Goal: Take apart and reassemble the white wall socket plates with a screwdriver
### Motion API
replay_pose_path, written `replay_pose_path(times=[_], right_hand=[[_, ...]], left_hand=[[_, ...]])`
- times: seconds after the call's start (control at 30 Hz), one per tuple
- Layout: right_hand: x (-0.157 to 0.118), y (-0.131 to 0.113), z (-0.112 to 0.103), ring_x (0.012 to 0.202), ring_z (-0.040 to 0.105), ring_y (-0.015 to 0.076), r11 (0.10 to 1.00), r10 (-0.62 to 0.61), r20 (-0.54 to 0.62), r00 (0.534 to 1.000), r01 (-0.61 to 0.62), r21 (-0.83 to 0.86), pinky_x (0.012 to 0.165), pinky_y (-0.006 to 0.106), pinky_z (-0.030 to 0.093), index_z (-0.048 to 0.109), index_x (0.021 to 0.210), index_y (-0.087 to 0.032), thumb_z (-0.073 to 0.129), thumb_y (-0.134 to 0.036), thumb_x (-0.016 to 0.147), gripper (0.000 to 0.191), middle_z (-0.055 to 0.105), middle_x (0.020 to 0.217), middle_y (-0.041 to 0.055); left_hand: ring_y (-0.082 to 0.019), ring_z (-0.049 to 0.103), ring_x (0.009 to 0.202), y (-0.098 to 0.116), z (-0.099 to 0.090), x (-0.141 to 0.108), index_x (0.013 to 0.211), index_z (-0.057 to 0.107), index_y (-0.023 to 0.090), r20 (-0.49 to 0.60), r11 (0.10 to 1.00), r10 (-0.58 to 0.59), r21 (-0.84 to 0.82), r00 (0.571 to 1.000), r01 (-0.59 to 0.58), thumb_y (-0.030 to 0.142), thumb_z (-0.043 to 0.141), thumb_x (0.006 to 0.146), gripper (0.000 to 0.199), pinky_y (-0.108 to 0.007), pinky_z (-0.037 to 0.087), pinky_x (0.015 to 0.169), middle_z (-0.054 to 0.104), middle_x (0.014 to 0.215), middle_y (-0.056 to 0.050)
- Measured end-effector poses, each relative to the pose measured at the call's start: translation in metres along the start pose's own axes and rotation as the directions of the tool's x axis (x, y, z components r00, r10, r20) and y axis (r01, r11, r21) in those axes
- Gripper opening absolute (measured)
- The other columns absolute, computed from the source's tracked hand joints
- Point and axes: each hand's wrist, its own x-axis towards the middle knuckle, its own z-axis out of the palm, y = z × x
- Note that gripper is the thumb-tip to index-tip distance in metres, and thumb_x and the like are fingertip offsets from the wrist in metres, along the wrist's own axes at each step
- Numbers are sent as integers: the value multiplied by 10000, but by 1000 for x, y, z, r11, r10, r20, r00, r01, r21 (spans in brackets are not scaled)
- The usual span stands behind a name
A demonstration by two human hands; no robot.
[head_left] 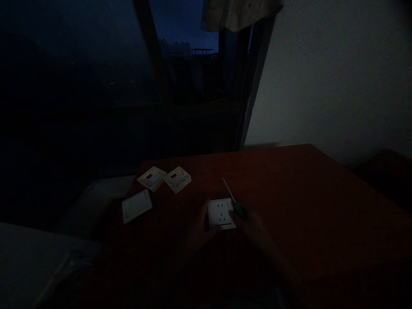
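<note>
A square white wall socket [220,213] with dark slots faces up between my hands, over the front part of the table. My left hand [202,231] grips its left and lower edges, with the thumb along the bottom. At the socket's right edge is my right hand [252,225], closed around the green handle of a screwdriver [238,209]. The screwdriver's thin metal shaft points up and to the left, away from the socket. Fingers of both hands are dim in the poor light, and those beneath the socket are hidden.
Two white mounting boxes [177,179] lie side by side at the left of the reddish-brown table [289,184]. Nearer me rests a white plate [137,206] by the left edge. A dark window [196,86] and a pale wall [334,77] stand behind.
</note>
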Motion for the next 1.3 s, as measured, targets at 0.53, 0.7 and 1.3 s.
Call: replay_pose_path(times=[0.53, 0.7, 1.3], right_hand=[[-1, 3, -2, 869, 659, 232, 999, -33, 59, 998, 32, 27, 734, 315, 516, 642, 1085, -173, 550, -442, 787, 412, 711, 995, 73], [-2, 2, -2, 853, 659, 235, 999, -35, 51, 998, 35, 6, 723, 321, 513, 648, 1068, -170, 553, -450, 784, 410, 710, 984, 75], [-10, 2, -3, 756, 623, 203, 996, -86, 36, 996, 86, -6, 673, 275, 474, 637, 940, -190, 514, -464, 839, 317, 688, 849, 45]], left_hand=[[-324, 398, 1267, 14, -1, 13, 1402, 371, 273, 79, 939, 231, 244, 970, -243, 259, 780, 598, 902, -456, 361, 1047, 381, 1405, -89], [-333, 431, 1228, 14, -1, 15, 1390, 368, 277, 102, 925, 221, 293, 970, -242, 293, 781, 602, 889, -465, 388, 1018, 393, 1380, -95], [-343, 346, 1322, -4, -49, 23, 1435, 270, 270, -121, 790, 244, 601, 962, -125, 264, 741, 675, 894, -469, 299, 1074, 375, 1430, -109]])
